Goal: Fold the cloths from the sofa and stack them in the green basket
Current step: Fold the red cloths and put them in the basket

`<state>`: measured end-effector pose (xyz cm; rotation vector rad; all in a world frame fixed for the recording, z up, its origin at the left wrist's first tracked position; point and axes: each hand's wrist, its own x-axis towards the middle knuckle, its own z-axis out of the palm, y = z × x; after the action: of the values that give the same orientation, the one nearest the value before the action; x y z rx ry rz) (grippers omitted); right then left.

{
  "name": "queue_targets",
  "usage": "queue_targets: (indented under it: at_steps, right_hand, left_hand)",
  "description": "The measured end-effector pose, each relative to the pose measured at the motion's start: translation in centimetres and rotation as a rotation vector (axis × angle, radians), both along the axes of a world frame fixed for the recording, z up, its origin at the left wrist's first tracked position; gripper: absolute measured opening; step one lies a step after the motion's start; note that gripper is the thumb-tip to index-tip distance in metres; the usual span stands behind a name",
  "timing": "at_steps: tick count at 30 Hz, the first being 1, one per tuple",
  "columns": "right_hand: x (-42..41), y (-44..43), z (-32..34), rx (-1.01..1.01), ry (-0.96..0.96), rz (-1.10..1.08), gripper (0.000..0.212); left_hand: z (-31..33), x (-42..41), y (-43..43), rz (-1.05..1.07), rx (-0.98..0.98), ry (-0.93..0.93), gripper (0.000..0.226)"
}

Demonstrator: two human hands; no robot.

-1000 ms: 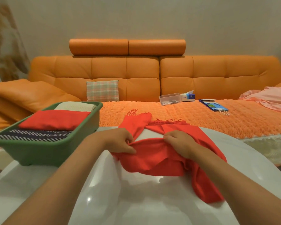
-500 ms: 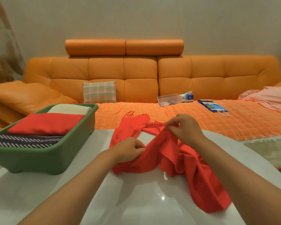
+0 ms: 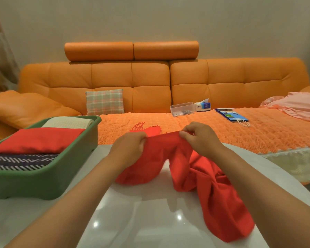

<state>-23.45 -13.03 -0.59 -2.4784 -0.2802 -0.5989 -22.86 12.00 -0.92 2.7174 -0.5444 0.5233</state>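
Observation:
A red fringed cloth (image 3: 209, 190) hangs crumpled over the white round table (image 3: 150, 221). My left hand (image 3: 128, 149) and my right hand (image 3: 200, 138) each pinch its top edge, lifted above the table and stretched between them. Its tasselled end lies behind my hands toward the sofa. The green basket (image 3: 48, 178) stands on the table at the left, holding a folded red cloth (image 3: 38, 140), a dark striped cloth (image 3: 16, 161) and a cream cloth (image 3: 68, 122). A pink cloth (image 3: 297, 106) lies on the orange sofa (image 3: 150, 86) at the far right.
On the sofa seat's orange knitted cover (image 3: 240, 133) lie a clear plastic box (image 3: 182, 109), a tissue box (image 3: 203, 105) and a blue paper bag (image 3: 231, 116). A plaid cushion (image 3: 105, 102) leans on the backrest. An orange cushion (image 3: 25, 108) sits behind the basket.
Both hands have risen from the table with the red cloth's edge, the left coming up level with the right, so the edge is now stretched between them and the rest hangs down.

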Motion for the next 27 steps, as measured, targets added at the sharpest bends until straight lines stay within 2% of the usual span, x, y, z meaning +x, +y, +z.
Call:
queue_targets:
  at_steps: [1, 3, 5, 6, 8, 10, 14, 15, 17, 19, 20, 22, 23, 24, 26, 27]
  right_hand:
    - [-0.2, -0.1, 0.0, -0.034, 0.028, 0.001, 0.016]
    - [-0.7, -0.2, 0.3, -0.039, 0.092, 0.017, 0.013]
    - [-1.4, -0.4, 1.1, 0.087, 0.208, 0.102, 0.024]
    - [-1.9, -0.6, 1.6, 0.196, 0.281, 0.184, 0.031]
    - [-2.9, -1.0, 2.7, 0.410, 0.422, 0.313, 0.043]
    - [-3.3, -1.1, 3.2, 0.499, 0.442, 0.276, 0.047]
    - [-2.1, 0.0, 2.5, 0.313, 0.210, -0.024, 0.032]
    - [-1.7, 0.4, 2.1, 0.326, 0.192, -0.056, 0.031]
    - [-0.7, 1.2, 1.2, 0.398, 0.171, -0.102, 0.024]
    - [0.1, 1.7, 0.3, 0.333, 0.120, -0.169, 0.021]
    - [0.5, 1.8, -0.2, 0.289, 0.153, -0.177, 0.034]
    - [1.0, 2.0, -1.9, 0.254, 0.382, -0.152, 0.078]
    - [1.0, 2.1, -2.8, 0.191, 0.488, -0.158, 0.097]
    - [1.1, 2.2, -3.7, 0.058, 0.540, -0.179, 0.107]
    - [1.0, 2.7, -5.1, -0.246, 0.502, -0.207, 0.105]
    - [0.7, 3.3, -5.2, -0.326, 0.446, -0.158, 0.098]
  left_hand:
    - [0.8, 0.0, 0.6, 0.051, 0.032, -0.024, 0.025]
    - [2.5, -0.2, 1.4, 0.174, 0.217, -0.063, 0.027]
    - [4.4, -0.6, 2.0, 0.184, 0.333, -0.040, 0.028]
    - [5.4, -0.9, 2.2, 0.149, 0.320, 0.028, 0.028]
    - [7.3, -1.3, 2.8, 0.061, 0.153, 0.227, 0.027]
    - [8.5, -1.5, 3.1, 0.006, 0.016, 0.278, 0.028]
    - [6.8, -0.8, 1.5, 0.193, 0.155, -0.051, 0.026]
    - [5.6, -0.4, 1.0, 0.229, 0.127, -0.093, 0.026]
    - [3.1, 0.6, 0.2, 0.225, -0.096, -0.093, 0.024]
    - [0.6, 1.8, 0.1, 0.112, -0.402, -0.028, 0.037]
    - [-0.5, 2.2, 0.3, 0.029, -0.476, 0.043, 0.051]
    - [-2.5, 2.7, 1.0, -0.103, -0.465, 0.193, 0.076]
    - [-3.4, 3.0, 1.5, -0.131, -0.431, 0.237, 0.080]
    - [-4.2, 3.4, 2.1, -0.132, -0.396, 0.256, 0.079]
    - [-5.6, 3.7, 3.1, -0.084, -0.303, 0.227, 0.067]
    - [-6.2, 3.7, 3.3, -0.046, -0.237, 0.191, 0.060]
